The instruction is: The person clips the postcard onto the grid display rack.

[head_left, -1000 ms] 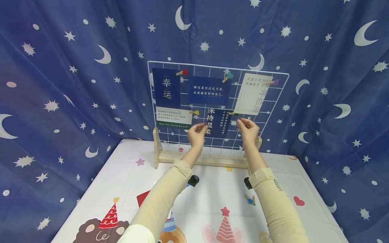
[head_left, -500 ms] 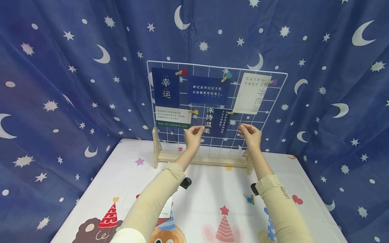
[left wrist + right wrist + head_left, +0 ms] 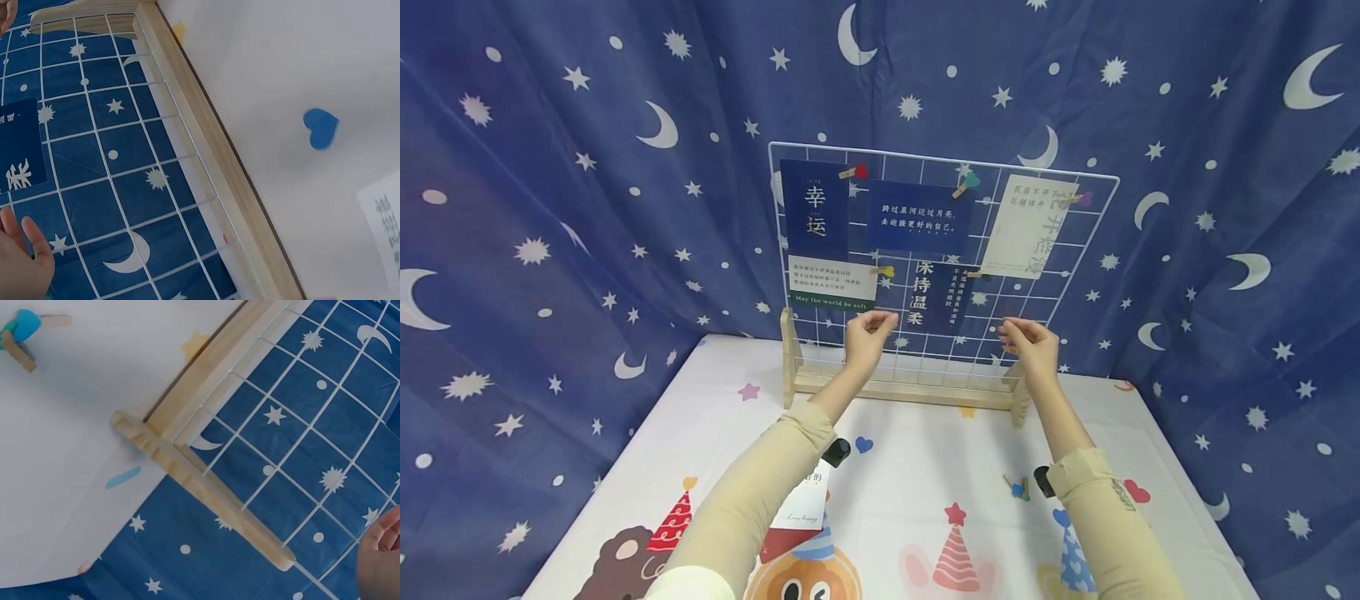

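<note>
A dark blue card with white vertical writing (image 3: 934,312) hangs on the lower middle of a white wire grid (image 3: 992,333), with a small clothespin (image 3: 976,274) at its upper right corner. My left hand (image 3: 867,342) is just left of that card's lower edge. In the left wrist view the left hand (image 3: 24,265) shows thumb and finger apart, nothing between them. My right hand (image 3: 1033,348) is to the card's right, before the grid. Its fingers are loosely bent and hold nothing; in the right wrist view only part of the right hand (image 3: 380,559) shows.
Above hang two more blue cards and a cream card (image 3: 1030,227); a white-and-green card (image 3: 831,282) hangs at left. A wooden stand (image 3: 902,392) bears the grid. Loose clothespins (image 3: 1018,488) lie on the table (image 3: 925,467). A white card (image 3: 805,504) lies by my left sleeve.
Both hands have drawn apart, the left one leftward and the right one rightward, and slightly down, away from the lower blue card. That card stays hanging on the grid.
</note>
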`<control>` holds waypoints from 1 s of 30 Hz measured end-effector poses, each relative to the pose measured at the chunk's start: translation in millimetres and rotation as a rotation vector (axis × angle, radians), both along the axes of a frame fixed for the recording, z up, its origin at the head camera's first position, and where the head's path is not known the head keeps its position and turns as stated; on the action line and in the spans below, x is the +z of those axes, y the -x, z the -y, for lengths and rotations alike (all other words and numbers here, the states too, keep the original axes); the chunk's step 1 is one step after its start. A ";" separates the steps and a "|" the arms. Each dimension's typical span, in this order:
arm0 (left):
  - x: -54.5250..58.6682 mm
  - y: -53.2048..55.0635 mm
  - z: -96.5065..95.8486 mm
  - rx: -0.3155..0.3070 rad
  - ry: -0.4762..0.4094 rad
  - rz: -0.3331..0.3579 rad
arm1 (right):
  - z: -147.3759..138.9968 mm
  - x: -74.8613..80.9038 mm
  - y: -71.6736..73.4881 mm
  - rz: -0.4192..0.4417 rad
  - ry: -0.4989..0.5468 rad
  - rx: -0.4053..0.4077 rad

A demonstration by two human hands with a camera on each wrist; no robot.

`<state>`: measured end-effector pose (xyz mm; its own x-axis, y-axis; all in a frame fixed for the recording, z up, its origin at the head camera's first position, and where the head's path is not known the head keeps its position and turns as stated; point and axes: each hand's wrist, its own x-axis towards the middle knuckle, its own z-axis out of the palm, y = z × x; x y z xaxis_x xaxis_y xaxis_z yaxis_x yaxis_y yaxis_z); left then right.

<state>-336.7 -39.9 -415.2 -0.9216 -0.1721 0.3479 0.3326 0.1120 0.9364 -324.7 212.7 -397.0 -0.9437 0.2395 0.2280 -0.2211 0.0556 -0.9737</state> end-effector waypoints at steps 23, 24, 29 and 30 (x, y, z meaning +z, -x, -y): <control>2.4 -28.4 56.6 -0.169 0.170 0.053 | -17.3 4.6 -26.9 -0.045 -0.179 0.090; 1.8 -29.9 59.2 -0.179 0.173 0.060 | -18.3 3.1 -28.8 -0.044 -0.183 0.098; -5.0 -39.3 72.5 -0.230 0.208 0.072 | -26.5 -10.3 -38.4 -0.016 -0.259 0.135; -6.9 -41.5 75.5 -0.234 0.222 0.071 | -28.3 -13.3 -40.2 -0.012 -0.275 0.143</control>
<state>-295.2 -115.4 -422.2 -0.9506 0.1200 0.2863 0.3078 0.2447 0.9194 -284.6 241.0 -410.3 -0.9603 0.0326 0.2771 -0.2569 0.2845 -0.9236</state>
